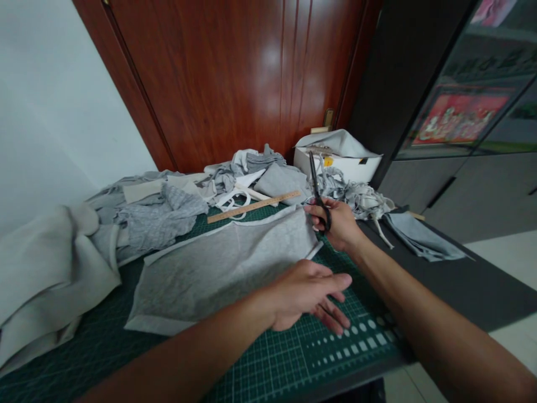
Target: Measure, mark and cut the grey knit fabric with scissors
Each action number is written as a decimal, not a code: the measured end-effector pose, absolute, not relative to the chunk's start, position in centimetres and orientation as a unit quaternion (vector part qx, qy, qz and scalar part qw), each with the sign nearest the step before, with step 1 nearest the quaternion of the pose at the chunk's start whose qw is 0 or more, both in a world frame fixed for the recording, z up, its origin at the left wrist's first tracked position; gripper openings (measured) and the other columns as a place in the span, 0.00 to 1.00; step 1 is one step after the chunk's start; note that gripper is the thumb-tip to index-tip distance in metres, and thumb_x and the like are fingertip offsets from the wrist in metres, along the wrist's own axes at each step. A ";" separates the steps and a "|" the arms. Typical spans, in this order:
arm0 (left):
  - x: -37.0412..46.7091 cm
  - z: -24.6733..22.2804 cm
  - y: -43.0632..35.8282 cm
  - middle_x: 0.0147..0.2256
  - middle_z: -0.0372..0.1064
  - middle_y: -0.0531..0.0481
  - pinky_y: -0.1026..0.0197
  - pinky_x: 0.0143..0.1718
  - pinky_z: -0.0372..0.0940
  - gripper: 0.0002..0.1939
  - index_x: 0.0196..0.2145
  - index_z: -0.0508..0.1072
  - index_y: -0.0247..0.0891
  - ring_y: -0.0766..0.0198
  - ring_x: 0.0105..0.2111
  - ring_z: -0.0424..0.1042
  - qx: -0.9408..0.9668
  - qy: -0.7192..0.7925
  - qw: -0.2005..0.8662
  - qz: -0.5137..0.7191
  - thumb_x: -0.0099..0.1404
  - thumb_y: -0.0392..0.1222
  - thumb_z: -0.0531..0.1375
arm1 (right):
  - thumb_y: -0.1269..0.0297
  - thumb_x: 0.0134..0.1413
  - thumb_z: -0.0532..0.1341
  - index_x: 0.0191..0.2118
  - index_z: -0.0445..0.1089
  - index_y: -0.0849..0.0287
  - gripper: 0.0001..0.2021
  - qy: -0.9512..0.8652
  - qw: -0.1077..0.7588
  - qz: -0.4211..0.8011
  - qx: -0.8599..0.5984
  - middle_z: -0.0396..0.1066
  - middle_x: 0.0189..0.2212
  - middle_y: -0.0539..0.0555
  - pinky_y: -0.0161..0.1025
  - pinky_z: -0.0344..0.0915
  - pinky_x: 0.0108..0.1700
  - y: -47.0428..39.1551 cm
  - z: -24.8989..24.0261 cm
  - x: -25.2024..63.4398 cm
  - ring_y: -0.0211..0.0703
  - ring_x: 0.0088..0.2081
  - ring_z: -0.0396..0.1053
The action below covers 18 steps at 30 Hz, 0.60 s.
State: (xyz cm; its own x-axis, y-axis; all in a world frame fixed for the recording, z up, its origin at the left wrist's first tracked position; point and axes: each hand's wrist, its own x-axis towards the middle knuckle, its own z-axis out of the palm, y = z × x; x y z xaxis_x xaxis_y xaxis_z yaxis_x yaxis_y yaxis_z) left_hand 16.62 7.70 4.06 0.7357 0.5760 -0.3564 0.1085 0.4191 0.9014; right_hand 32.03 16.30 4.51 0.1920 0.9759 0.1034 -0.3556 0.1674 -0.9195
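Observation:
My right hand (335, 222) is closed around a pair of black scissors (318, 193), whose blades point up and away from me. It is over the right end of a grey piece of fabric (218, 257) with pale edges, which lies flat on a green cutting mat (268, 369). Nearer to me, my left hand (310, 296) hovers over the mat with its fingers apart, holding nothing. The left forearm covers part of the fabric's near edge. Just beyond the fabric, a wooden ruler (254, 206) lies at a slant.
Folded and crumpled grey cloth (163, 215) is heaped along the back, with thick pale fabric (50, 280) at the left. A white box (348, 165) stands at the back right, near tangled fabric strips (363, 198). Another grey cloth (423, 235) lies on the dark tabletop (461, 285).

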 end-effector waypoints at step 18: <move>12.4 4.7 15.5 0.46 0.78 0.49 0.39 0.65 0.60 0.15 0.33 0.75 0.40 0.51 0.62 0.68 0.232 0.225 0.645 0.692 0.51 0.27 0.71 | 0.85 0.57 0.63 0.28 0.70 0.63 0.12 -0.278 0.674 0.624 -0.281 0.69 0.19 0.47 0.20 0.60 0.14 18.1 12.2 27.5 0.27 0.18 0.63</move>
State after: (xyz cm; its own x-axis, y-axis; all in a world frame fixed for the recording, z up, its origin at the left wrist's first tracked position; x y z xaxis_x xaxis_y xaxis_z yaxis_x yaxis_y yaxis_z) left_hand 12.42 15.49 4.67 -0.0595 0.9977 0.0314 -0.7892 -0.0663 0.6105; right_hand 27.47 18.10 12.17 0.0653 0.9976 0.0239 -0.6847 0.0622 -0.7262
